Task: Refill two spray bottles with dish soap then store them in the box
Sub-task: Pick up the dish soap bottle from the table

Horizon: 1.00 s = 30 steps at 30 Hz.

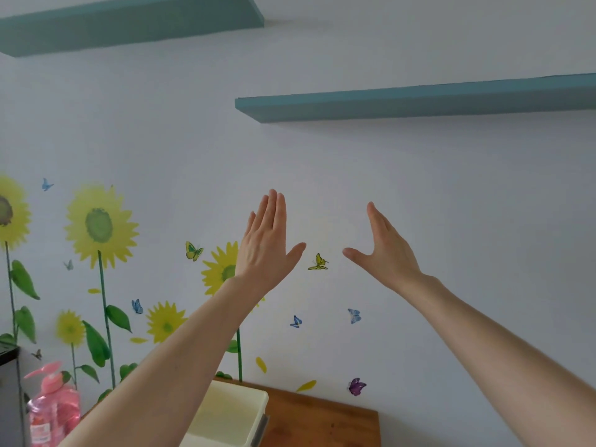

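Left hand and right hand are raised, fingers straight, holding nothing. Pink soap bottle stands lower left, near the box. It is probably heavy and slick: grip around the body. Spray bottles not in view.

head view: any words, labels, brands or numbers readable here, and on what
No text can be read.
Pink pump bottle: the print on its label is too blurred to read.
Cream box, sunflower stickers, teal shelves: no text shows.
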### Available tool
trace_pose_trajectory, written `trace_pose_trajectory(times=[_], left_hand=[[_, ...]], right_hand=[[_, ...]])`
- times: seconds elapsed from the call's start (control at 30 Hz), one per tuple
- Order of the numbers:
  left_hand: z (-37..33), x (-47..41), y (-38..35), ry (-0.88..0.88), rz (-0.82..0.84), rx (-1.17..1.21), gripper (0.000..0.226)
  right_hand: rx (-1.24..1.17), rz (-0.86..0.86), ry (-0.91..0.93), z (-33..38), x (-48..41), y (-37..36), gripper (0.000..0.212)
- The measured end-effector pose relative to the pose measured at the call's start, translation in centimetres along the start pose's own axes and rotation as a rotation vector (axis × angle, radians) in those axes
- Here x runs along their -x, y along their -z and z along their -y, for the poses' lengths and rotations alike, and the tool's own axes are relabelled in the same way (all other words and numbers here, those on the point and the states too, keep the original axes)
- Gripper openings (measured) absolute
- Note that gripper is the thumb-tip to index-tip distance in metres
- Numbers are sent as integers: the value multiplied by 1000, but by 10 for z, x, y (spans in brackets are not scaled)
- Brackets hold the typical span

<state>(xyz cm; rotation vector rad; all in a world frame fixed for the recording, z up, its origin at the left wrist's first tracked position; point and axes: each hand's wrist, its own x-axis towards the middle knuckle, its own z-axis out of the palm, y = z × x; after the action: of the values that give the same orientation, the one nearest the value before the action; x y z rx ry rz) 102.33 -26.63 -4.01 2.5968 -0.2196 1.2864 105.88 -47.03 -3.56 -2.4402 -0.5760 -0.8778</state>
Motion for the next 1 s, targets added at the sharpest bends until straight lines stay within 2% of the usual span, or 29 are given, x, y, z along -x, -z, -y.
trace_pose_trajectory(times=[0.23,0.67,1.0], left_hand=[[35,-20,-21,-43,-8,27,86],[179,-79,-105,-63,118,124,87],[226,-79,-159,-72,189,230,87]], right_hand=[[5,12,-23,4,-26,-39,90],[-4,8,-118,50,-121,-181,92],[37,47,-177,58,-134,-238,93]])
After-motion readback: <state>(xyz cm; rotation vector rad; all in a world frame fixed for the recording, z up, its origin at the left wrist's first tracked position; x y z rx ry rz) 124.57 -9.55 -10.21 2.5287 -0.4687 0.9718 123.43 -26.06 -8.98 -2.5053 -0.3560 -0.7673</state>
